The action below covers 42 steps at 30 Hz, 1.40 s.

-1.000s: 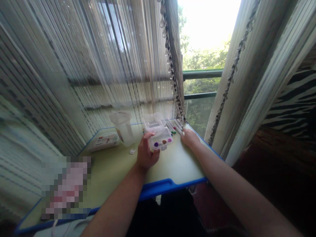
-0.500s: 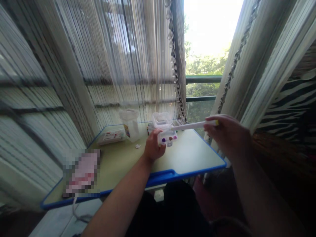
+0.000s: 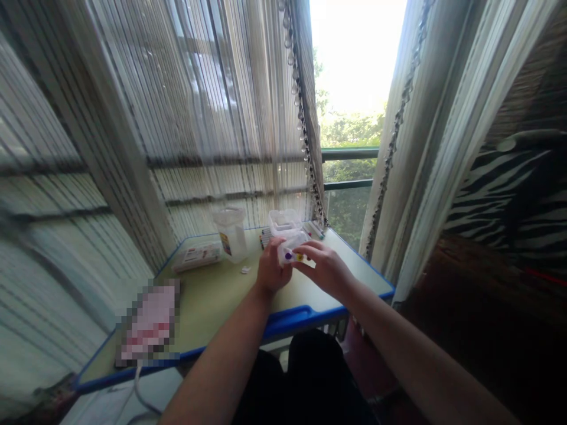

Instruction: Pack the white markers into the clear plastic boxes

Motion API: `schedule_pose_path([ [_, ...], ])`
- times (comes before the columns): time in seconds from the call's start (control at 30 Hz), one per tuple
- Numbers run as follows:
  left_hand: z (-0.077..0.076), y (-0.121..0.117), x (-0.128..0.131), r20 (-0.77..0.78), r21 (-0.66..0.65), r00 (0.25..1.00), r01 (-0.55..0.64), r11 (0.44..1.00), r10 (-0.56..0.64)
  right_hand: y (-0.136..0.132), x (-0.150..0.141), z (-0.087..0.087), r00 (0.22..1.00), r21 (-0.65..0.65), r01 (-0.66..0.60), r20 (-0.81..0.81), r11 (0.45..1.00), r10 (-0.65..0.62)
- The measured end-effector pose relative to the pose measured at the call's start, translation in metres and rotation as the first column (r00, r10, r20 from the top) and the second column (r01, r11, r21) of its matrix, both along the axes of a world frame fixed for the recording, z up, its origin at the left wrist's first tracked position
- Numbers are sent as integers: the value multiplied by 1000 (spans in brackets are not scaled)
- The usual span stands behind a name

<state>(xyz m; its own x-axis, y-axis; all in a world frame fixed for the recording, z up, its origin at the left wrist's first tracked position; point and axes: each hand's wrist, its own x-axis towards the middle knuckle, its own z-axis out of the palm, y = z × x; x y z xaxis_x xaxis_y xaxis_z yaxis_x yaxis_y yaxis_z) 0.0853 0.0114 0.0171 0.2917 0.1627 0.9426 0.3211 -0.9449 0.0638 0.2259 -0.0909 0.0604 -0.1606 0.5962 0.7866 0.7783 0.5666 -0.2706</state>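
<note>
My left hand (image 3: pixel 273 268) is closed around the side of a small clear plastic box (image 3: pixel 293 239), held tilted above the table. Coloured round marker ends show at its near side, a purple one (image 3: pixel 288 256) among them. My right hand (image 3: pixel 325 262) is at the box's right side, thumb and fingers pinched at the yellow end of a marker (image 3: pixel 300 257). That marker's body is hidden by the box and my fingers. Just behind stands an open clear container (image 3: pixel 283 221).
The table (image 3: pixel 212 301) has a blue edge. Several markers (image 3: pixel 265 238) lie behind my left hand, others (image 3: pixel 316 230) at the back right. A clear jar (image 3: pixel 234 239), a flat clear case (image 3: pixel 197 257), a white scrap (image 3: pixel 245 270) and a blurred-out pink item (image 3: pixel 150 321) are leftward.
My right hand has moved left and inward with the white, yellow-ended marker, from right of the table to the box. Its long white body no longer shows. The view has shifted slightly.
</note>
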Motion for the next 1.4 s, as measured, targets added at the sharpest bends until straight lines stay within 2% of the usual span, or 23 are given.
schedule_pose_path([
  [0.2,0,-1,0,22,-11,1000,-3,1000,3,12,0,-7,997,41,16,73,999,-19],
  [0.43,1,-2,0,41,-29,999,6,1000,-5,24,5,-6,984,28,40,175,999,-44],
  [0.63,0,-1,-1,57,-42,998,12,999,-10,21,5,-4,971,12,78,226,997,-79],
  [0.77,-2,0,-1,61,-55,998,-9,998,12,27,10,-4,991,88,-6,136,996,-6],
  [0.83,-2,1,-1,61,-64,998,-3,998,7,42,21,-8,999,177,22,-27,984,-18],
  [0.87,-3,1,-2,60,-71,998,0,998,4,54,28,-11,990,204,81,-133,976,-55],
  [0.9,-3,2,-2,59,-77,998,2,997,3,67,36,-16,961,182,173,-246,968,-125],
  [0.93,-4,2,-2,57,-80,998,2,997,3,82,46,-21,930,107,260,-293,960,-220],
  [0.97,-4,3,-3,53,-79,999,1,997,3,98,55,-26,908,-15,338,-257,941,-330],
  [1.0,-5,3,-3,50,-76,999,0,997,4,113,65,-32,889,-169,413,-136,895,-436],
  [1.03,-5,3,-3,46,-72,999,-1,997,4,126,75,-38,863,-306,488,26,817,-505],
  [1.1,-6,4,-4,41,-68,999,0,998,3,146,91,-50,846,-381,522,116,763,-520],
  [1.17,-7,5,-4,39,-70,999,1,998,2,156,103,-60,841,-412,533,160,739,-517],
  [1.3,-7,6,-4,29,-84,1000,6,996,-4,159,109,-75,839,-467,541,235,700,-491],
  [1.4,-6,6,-4,26,-79,1000,8,997,-6,157,106,-77,832,-489,552,267,676,-486],
])
